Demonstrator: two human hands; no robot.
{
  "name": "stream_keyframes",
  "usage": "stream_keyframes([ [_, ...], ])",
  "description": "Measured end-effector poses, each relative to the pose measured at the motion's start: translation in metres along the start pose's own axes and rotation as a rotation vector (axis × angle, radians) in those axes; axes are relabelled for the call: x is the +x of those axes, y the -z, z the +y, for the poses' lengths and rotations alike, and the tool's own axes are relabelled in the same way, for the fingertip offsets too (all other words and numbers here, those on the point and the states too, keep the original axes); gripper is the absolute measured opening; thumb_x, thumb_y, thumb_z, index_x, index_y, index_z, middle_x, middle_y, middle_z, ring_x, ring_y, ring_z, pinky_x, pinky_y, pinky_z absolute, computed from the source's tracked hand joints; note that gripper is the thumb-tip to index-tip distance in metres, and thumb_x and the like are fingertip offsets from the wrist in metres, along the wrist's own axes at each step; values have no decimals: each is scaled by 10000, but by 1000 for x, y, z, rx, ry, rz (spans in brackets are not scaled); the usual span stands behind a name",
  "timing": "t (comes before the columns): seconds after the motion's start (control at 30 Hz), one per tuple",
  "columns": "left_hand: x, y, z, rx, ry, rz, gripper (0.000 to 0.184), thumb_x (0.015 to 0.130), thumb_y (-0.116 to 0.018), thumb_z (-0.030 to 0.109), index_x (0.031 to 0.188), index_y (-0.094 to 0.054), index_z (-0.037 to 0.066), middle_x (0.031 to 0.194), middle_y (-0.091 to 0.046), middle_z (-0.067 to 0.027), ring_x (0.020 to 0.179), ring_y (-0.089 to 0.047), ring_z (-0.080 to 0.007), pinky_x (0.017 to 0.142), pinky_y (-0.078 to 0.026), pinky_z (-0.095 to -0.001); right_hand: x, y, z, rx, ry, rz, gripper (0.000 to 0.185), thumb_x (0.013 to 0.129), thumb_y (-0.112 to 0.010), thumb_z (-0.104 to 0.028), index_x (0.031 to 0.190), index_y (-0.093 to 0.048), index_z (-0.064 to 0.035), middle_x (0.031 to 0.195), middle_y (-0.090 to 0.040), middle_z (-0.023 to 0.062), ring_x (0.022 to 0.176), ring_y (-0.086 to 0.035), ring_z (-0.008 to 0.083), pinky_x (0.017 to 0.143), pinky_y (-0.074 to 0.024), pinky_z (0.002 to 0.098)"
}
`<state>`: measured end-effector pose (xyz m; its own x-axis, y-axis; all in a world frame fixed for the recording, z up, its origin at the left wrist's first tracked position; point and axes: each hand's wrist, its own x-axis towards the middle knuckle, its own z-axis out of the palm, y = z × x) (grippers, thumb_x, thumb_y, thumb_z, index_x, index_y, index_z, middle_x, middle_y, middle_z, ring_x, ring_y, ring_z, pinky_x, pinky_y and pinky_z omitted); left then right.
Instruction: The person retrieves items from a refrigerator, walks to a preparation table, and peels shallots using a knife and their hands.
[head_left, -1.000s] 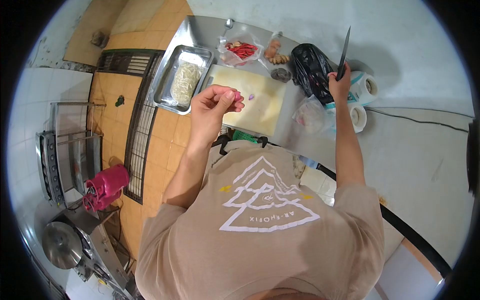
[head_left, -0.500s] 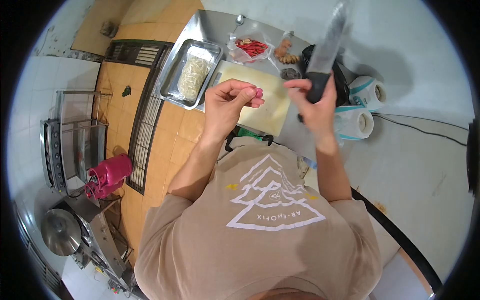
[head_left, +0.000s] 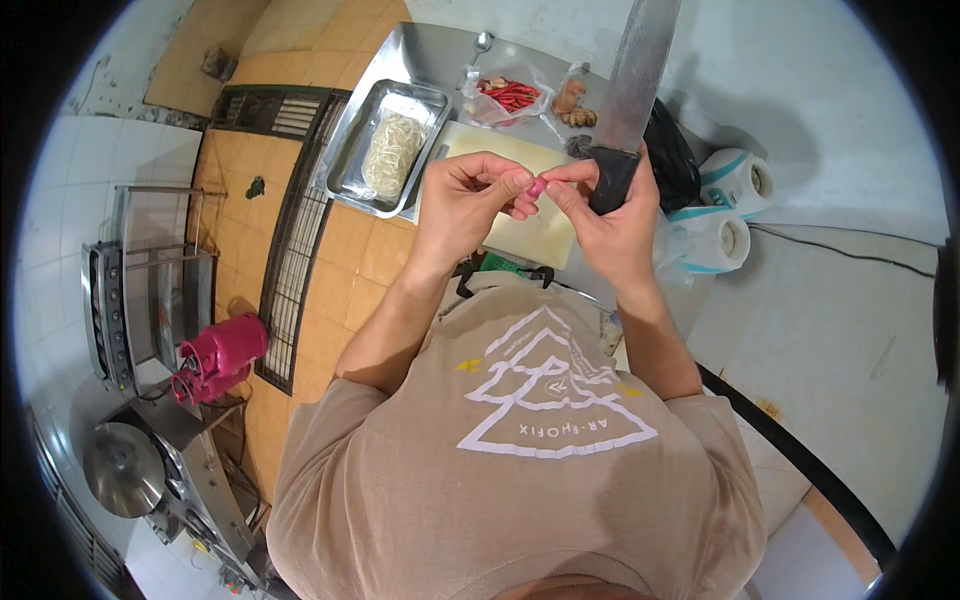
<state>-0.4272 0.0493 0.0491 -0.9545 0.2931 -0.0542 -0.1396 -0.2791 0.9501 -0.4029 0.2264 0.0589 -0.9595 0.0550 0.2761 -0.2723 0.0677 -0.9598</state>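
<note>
Between my two hands, over the pale cutting board (head_left: 515, 155), is a small pink-purple shallot (head_left: 537, 187). The thumb and fingers of my left hand (head_left: 470, 205) pinch it from the left. My right hand (head_left: 618, 215) touches it with thumb and index finger, while its other fingers hold the black handle of a large knife (head_left: 635, 90), blade pointing up and away. Left of the board, a metal tray (head_left: 345, 172) holds a pack of pale noodles or sprouts (head_left: 394, 155). Whether any skin has come off the shallot is too small to tell.
Behind the board are a bag of red chilies (head_left: 508, 96), ginger (head_left: 572, 105) and a spoon (head_left: 483, 42). Right of my right hand lie a black bag (head_left: 672, 155) and two white rolls (head_left: 735, 180). A pink gas cylinder (head_left: 225, 350) stands at the far left.
My right hand has come in from the right with the knife and now meets my left hand at the shallot. My left hand has shifted slightly right, still pinching it.
</note>
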Motion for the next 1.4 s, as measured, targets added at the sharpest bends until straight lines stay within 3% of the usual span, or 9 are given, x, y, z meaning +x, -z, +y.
stream_keyframes([
  [0.07, -1, 2, 2, 14, 18, -7, 144, 947, -664, 85, 928, -707, -50, 817, -721, -114, 689, -695, -159, 617, -581, -277, 0, -3, 5, 23, 42, 38, 646, 816, -755, 18, 1342, -380, 31, 813, -712, 24, 547, -449, -3, 484, -333, 164],
  [0.6, -7, 2, 10, 79, 67, 22, 171, 914, -700, 57, 1052, -693, -44, 910, -742, -139, 801, -736, -184, 614, -604, -271, -3, -15, -9, -23, 20, 66, 734, 800, -675, 54, 1427, -293, 61, 798, -655, 18, 552, -453, -2, 496, -353, 169],
  [1.0, -11, 3, 10, 15, -44, -43, 214, 836, -734, -70, 1041, -680, -43, 946, -736, -131, 887, -722, -183, 793, -597, -285, -5, -17, -16, 116, -47, 88, 656, 815, -679, 61, 1359, -313, 38, 835, -656, 47, 620, -507, 17, 540, -399, 174],
  [1.4, -16, 2, 18, -114, 2, -95, 390, 809, -724, -108, 1179, -637, -19, 1052, -726, -150, 963, -704, -176, 884, -575, -317, 0, -14, -25, 110, -13, 111, 608, 811, -679, 55, 1318, -347, 14, 828, -661, 58, 625, -520, 22, 551, -402, 179],
])
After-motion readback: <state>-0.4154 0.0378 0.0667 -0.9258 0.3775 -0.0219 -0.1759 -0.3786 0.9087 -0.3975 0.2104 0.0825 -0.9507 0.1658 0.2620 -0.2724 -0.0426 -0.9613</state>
